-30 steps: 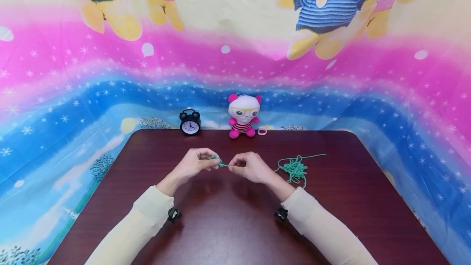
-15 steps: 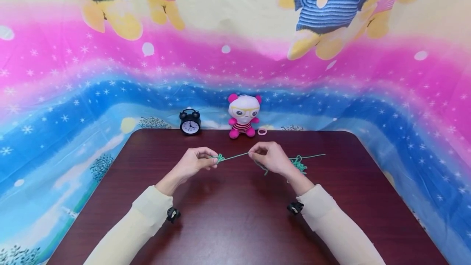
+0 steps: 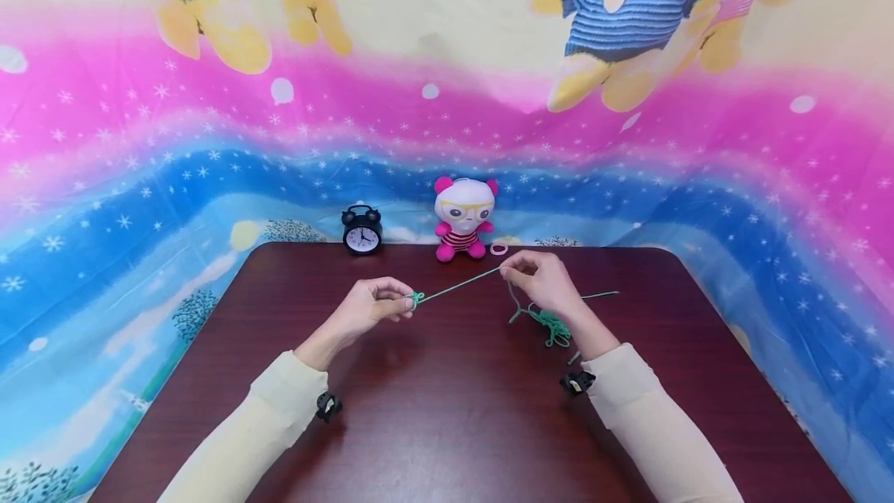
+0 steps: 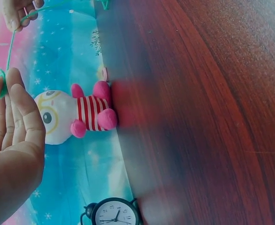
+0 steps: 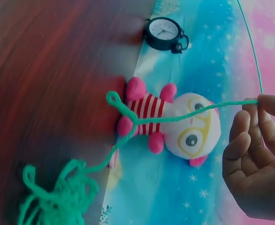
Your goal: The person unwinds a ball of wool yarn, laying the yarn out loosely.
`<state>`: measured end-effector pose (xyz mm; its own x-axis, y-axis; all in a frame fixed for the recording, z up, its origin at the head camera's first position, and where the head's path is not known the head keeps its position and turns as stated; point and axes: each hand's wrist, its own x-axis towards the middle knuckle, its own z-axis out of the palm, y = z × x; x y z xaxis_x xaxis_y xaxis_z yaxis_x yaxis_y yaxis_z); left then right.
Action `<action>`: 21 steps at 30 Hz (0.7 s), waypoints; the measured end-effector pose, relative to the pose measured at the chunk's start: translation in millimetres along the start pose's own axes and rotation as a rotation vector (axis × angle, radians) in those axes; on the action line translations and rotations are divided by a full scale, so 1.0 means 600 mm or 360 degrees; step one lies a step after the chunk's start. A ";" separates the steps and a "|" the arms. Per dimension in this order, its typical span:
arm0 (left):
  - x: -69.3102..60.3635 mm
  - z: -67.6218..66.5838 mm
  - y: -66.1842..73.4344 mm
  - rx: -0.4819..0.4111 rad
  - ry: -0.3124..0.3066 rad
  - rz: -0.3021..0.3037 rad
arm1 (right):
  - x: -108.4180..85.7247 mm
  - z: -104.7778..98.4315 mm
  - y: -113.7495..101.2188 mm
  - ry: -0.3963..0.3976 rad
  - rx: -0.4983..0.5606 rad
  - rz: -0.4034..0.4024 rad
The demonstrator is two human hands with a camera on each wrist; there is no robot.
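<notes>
Between thumb and forefinger, my left hand (image 3: pixel 366 307) pinches a small looped bunch of green yarn (image 3: pixel 417 299). From that bunch a taut strand (image 3: pixel 461 284) slants up to my right hand (image 3: pixel 545 282), whose thumb and forefinger pinch it. Beyond the right fingertips the yarn hangs down, with a small loop (image 5: pixel 114 98) in it, and runs to a tangled green yarn pile (image 3: pixel 553 326) on the table. In the head view, the right hand and wrist hide part of that pile. Both hands are raised above the tabletop.
A black alarm clock (image 3: pixel 362 231) and a pink-and-white panda plush (image 3: pixel 464 220) stand along the back edge of the dark wooden table (image 3: pixel 433 425). Beside the plush lies a small pink ring (image 3: pixel 499 249). A printed cloth (image 3: pixel 433 130) hangs behind.
My right hand has moved right and up, away from the left, and the strand between them has grown longer. The left hand has barely moved; its looped bunch now shows more.
</notes>
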<state>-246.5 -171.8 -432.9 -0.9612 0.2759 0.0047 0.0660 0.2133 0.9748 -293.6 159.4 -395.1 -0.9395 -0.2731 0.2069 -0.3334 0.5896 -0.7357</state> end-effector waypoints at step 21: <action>-0.001 -0.007 0.002 -0.0019 0.0045 0.0004 | -0.005 -0.070 0.044 0.0191 -0.0045 0.0093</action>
<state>-246.9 -175.9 -431.0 -0.9681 0.2501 0.0135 0.0656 0.2012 0.9774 -302.8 207.7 -388.2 -0.9595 -0.1457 0.2412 -0.2784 0.6234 -0.7307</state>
